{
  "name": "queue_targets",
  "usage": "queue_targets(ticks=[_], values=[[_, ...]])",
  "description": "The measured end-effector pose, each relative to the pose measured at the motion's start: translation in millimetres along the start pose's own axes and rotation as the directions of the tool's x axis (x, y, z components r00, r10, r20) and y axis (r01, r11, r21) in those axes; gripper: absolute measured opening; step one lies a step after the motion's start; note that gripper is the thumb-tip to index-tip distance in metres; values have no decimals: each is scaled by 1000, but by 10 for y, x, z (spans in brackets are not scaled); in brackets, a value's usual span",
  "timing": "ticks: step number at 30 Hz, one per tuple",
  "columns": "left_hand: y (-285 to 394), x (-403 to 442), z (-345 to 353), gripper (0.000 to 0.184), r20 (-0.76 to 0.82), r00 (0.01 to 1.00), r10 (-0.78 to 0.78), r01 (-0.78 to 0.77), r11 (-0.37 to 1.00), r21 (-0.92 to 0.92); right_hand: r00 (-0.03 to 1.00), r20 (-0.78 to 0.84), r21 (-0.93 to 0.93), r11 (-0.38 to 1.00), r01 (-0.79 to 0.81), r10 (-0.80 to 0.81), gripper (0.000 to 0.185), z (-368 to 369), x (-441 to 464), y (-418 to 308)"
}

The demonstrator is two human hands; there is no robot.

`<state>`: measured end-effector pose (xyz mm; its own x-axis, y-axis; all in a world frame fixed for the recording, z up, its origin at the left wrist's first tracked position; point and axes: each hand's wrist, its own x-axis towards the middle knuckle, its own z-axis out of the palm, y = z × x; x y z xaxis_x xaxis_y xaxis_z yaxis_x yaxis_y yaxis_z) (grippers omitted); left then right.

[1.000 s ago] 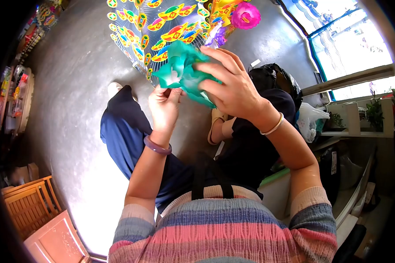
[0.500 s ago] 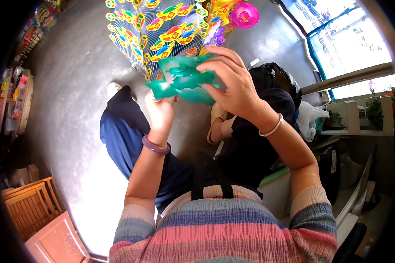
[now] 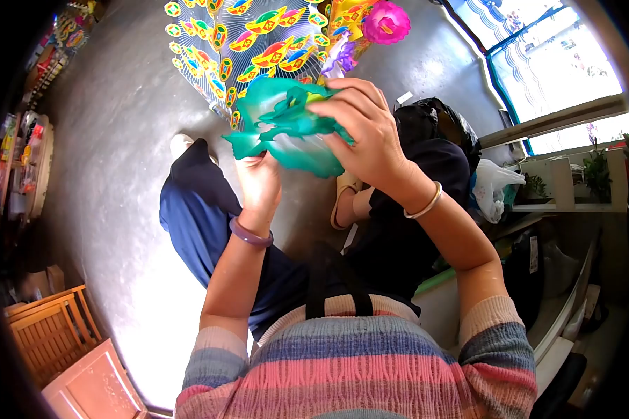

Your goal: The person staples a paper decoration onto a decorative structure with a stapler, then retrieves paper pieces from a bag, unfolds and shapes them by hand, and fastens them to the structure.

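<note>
Between my two hands is a green artificial flower (image 3: 286,150) with thin, ruffled, partly see-through petals and a yellow-green spot near its middle. My left hand (image 3: 258,183) grips it from below, its fingertips partly hidden by the petals. On the other side, my right hand (image 3: 367,129) has its fingers curled and pinches the petals at the right edge. Just beyond stands a shiny decoration (image 3: 258,42) covered in red, yellow, green and blue shapes. A pink flower (image 3: 386,22) and a purple-white flower (image 3: 340,57) are attached near its right side.
A black plastic bag (image 3: 437,122) and a white plastic bag (image 3: 495,190) lie to the right of my legs. Shelves with small goods (image 3: 28,164) stand far left. A wooden slatted chair (image 3: 52,325) is at lower left. Potted plants (image 3: 595,174) stand by the bright window.
The green flower's petals have spread wider and turned toward me, showing the yellow-green spot. My right hand has shifted slightly left and down; my left hand stays under the flower.
</note>
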<state>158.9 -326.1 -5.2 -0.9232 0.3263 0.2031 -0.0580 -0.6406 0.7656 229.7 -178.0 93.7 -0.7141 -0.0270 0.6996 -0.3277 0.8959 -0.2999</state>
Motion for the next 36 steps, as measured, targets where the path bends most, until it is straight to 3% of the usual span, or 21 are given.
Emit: queue_targets(ticks=[3,7,11,14,20,23,26,29,36], values=[[8,12,-18,23,70,997,21,-21,1000,-4,989,43,19,990,140,-140,25,-36,-9,14],[86,-12,93,21,17,999,-31,32,997,-74,989,67,3,991,132,-131,24,-17,-56,12],[41,-6,76,22,12,1000,-22,23,998,-52,998,61,64,998,-27,23,15,50,-81,-72],[66,-31,101,27,-96,988,-118,112,992,-63,996,75,58,997,-55,50,12,41,-74,-115],[-5,-4,3,33,16,999,-43,43,999,4,990,55,134,982,-134,128,15,70,-115,-28],[-2,-2,43,36,-16,998,-59,58,998,-38,950,25,77,947,-312,311,15,95,-68,-88],[38,-37,14,37,16,992,-122,123,992,-26,949,38,22,949,-315,314,17,86,-32,-71],[40,-49,51,29,9,998,-56,56,998,-9,848,142,162,833,-529,511,24,58,8,-75],[60,-39,46,28,0,990,-143,143,990,-13,843,170,252,804,-538,511,22,99,12,-34]])
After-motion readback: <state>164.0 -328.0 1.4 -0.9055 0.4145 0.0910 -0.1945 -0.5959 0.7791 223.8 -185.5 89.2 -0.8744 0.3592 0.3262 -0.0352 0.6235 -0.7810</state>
